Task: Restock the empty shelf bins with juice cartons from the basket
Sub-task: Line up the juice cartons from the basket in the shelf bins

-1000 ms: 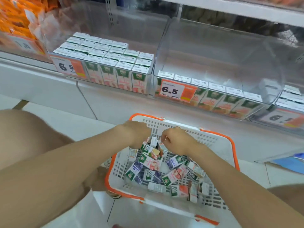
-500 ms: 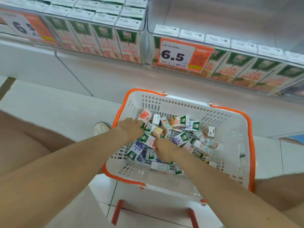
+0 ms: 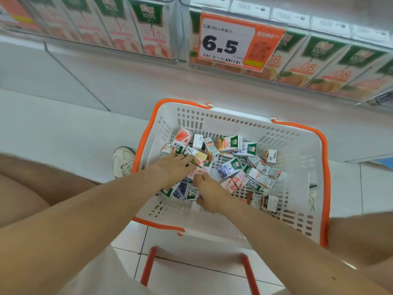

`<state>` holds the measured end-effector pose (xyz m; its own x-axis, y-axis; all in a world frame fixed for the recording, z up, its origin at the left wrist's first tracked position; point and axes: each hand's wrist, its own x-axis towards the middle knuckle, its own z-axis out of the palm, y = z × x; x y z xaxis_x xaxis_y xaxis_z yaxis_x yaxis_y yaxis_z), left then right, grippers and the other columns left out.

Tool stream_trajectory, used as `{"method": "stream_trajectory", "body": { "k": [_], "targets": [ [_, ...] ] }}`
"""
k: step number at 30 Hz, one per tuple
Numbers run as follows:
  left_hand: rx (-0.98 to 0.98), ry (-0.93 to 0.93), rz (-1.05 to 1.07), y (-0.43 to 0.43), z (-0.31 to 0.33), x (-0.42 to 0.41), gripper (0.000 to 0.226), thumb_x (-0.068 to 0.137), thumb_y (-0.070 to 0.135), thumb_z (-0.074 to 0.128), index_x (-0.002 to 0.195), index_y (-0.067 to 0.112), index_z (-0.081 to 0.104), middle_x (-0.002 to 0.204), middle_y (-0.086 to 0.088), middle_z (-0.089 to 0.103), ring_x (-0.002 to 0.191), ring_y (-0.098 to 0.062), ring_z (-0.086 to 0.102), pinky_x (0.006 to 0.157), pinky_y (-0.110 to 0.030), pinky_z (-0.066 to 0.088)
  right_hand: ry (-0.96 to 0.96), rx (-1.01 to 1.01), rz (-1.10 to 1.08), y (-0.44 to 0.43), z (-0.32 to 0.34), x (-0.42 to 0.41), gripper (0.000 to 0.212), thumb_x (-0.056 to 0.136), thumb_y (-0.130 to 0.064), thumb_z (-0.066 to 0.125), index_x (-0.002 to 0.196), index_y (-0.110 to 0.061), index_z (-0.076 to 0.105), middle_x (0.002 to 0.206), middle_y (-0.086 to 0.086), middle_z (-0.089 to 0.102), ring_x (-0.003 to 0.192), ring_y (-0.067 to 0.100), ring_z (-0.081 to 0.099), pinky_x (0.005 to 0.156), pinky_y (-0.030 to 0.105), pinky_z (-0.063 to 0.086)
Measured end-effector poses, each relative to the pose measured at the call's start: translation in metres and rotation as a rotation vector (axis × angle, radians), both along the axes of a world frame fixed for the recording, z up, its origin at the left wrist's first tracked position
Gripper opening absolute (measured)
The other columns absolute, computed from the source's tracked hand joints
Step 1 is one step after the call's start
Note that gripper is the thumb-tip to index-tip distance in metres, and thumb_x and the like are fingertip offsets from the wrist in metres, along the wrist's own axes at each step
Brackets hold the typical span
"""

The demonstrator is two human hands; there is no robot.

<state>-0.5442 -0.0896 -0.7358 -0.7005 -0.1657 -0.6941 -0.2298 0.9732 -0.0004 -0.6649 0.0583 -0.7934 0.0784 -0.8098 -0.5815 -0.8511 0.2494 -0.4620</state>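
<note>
Shelf bins (image 3: 319,67) run along the top of the view, their clear fronts showing upright cartons behind an orange price tag (image 3: 236,41) reading 6.5; compared with a second ago, the view has tipped down, so the open space behind that front row is now out of frame. Below stands the white basket (image 3: 297,213) with its orange rim, resting on the tiled floor and holding a loose heap of small juice cartons (image 3: 231,143) (pink, orange and purple faces mixed, lying at all angles). A white shoe (image 3: 123,160) sits just beside the basket's left wall. The left hand (image 3: 174,169) has moved deeper into the pile and now lies flat, fingers extended and spread over a yellow-and-pink carton (image 3: 198,157), not closed round it. The right hand (image 3: 209,193) is curled over a pink carton (image 3: 198,172) near the centre; whether its fingers have closed on it cannot be told, since they fold out of sight. Judged from this, the picking step is under way and no carton has yet left the basket.
</note>
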Motion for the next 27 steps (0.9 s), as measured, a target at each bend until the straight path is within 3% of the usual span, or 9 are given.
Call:
{"method": "stream_trajectory", "body": {
  "k": [5,10,15,18,20,23,25,27],
  "targets": [
    [0.079,0.031,0.028,-0.002,-0.001,-0.007,0.106,0.082,-0.017,0.066,0.166,0.024,0.016,0.166,-0.012,0.019,0.155,-0.034,0.02,0.126,-0.057,0.023,0.049,-0.075,-0.006,0.004,-0.001,-0.004,0.048,0.09,-0.016,0.077,0.126,-0.004,0.048,0.125,0.016,0.051,0.106,0.035,0.057,0.075,0.034,0.035],
    [0.057,0.099,0.024,-0.002,-0.02,-0.011,0.088,0.086,-0.011,0.064,0.16,0.023,0.029,0.157,-0.011,0.031,0.143,-0.034,0.033,0.112,-0.055,0.043,0.08,-0.115,-0.023,0.007,0.005,-0.008,0.044,0.088,-0.024,0.078,0.119,-0.01,0.049,0.116,0.012,0.062,0.106,0.034,0.059,0.072,0.037,0.036],
    [0.026,0.03,-0.008,0.003,-0.018,-0.014,0.094,0.092,-0.007,0.062,0.163,0.039,0.023,0.159,-0.01,0.024,0.145,-0.042,0.029,0.116,-0.064,0.034,0.02,-0.011,-0.019,0.01,0.012,-0.014,0.061,0.087,-0.018,0.081,0.138,-0.011,0.048,0.133,0.01,0.054,0.113,0.034,0.06,0.089,0.047,0.053],
    [-0.003,0.103,-0.013,0.006,-0.021,-0.017,0.08,0.09,-0.004,0.066,0.155,0.033,0.041,0.15,-0.009,0.035,0.138,-0.036,0.036,0.112,-0.058,0.038,-0.039,0.047,-0.048,0.007,0.019,-0.031,0.052,0.087,-0.011,0.074,0.137,-0.013,0.061,0.125,0.008,0.055,0.112,0.029,0.057,0.092,0.042,0.053],
    [0.009,0.15,-0.032,0.005,-0.023,-0.02,0.067,0.089,-0.004,0.067,0.147,0.026,0.051,0.142,-0.006,0.044,0.131,-0.03,0.042,0.106,-0.049,0.042,-0.116,0.134,-0.146,0.002,0.025,-0.048,0.038,0.082,-0.006,0.07,0.119,-0.01,0.071,0.108,0.006,0.065,0.101,0.028,0.063,0.082,0.038,0.056],
    [0.06,0.183,-0.073,0.007,-0.03,-0.022,0.063,0.092,-0.004,0.066,0.146,0.024,0.051,0.143,-0.001,0.055,0.133,-0.024,0.047,0.108,-0.041,0.044,-0.259,0.265,-0.368,0.002,0.041,-0.072,0.021,0.085,-0.003,0.065,0.102,-0.013,0.071,0.089,0.011,0.072,0.082,0.03,0.069,0.072,0.036,0.056],
    [0.067,0.18,-0.123,0.01,-0.034,-0.022,0.069,0.093,-0.003,0.067,0.152,0.024,0.045,0.148,-0.001,0.057,0.14,-0.025,0.045,0.114,-0.043,0.043,-0.363,0.265,-0.528,0.001,0.054,-0.08,0.03,0.091,0.0,0.055,0.112,-0.017,0.067,0.087,0.007,0.068,0.073,0.024,0.062,0.07,0.035,0.049],
    [0.061,0.152,-0.135,0.015,-0.033,-0.022,0.078,0.092,-0.007,0.066,0.158,0.02,0.035,0.156,-0.006,0.052,0.147,-0.028,0.04,0.118,-0.046,0.04,-0.418,0.246,-0.709,-0.001,0.065,-0.083,0.041,0.097,-0.002,0.043,0.131,-0.016,0.06,0.096,0.004,0.063,0.078,0.019,0.054,0.072,0.033,0.044]
  ]
}}
